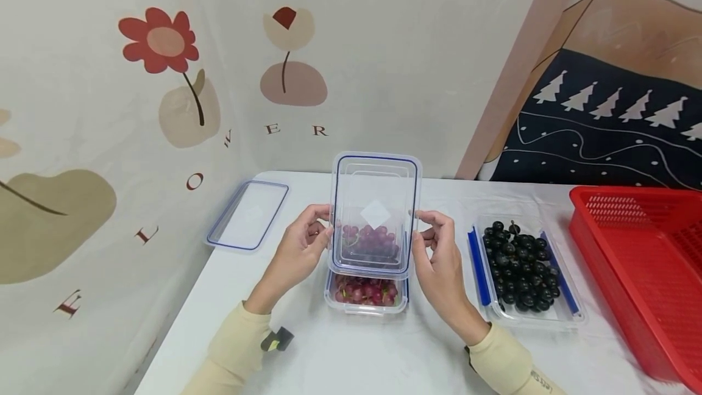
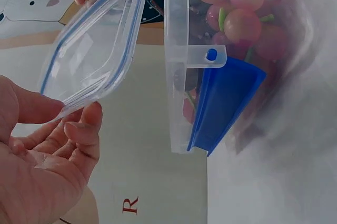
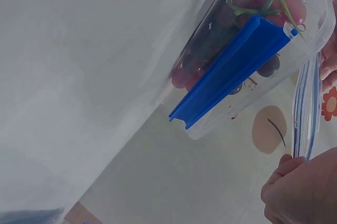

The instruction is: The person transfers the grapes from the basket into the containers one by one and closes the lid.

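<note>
A clear plastic lid (image 1: 375,185) with a blue seal is held up, tilted, between both hands. My left hand (image 1: 296,252) pinches its left edge between thumb and fingers, and my right hand (image 1: 441,264) grips the right edge the same way. Below and partly behind the lid stands a clear food container (image 1: 362,308) holding red grapes (image 1: 373,292). In the left wrist view the lid (image 2: 97,50) is apart from the container's rim, and a blue side clip (image 2: 226,103) hangs folded down. The right wrist view shows another blue clip (image 3: 231,71) hanging down on the container's side.
A second blue-edged lid (image 1: 249,215) lies at the table's back left. To the right is a clear container (image 1: 559,316) of black grapes (image 1: 521,267) with blue clips folded out. Farther right stands a red plastic basket (image 1: 620,297). A wall covering (image 1: 384,78) rises behind the table.
</note>
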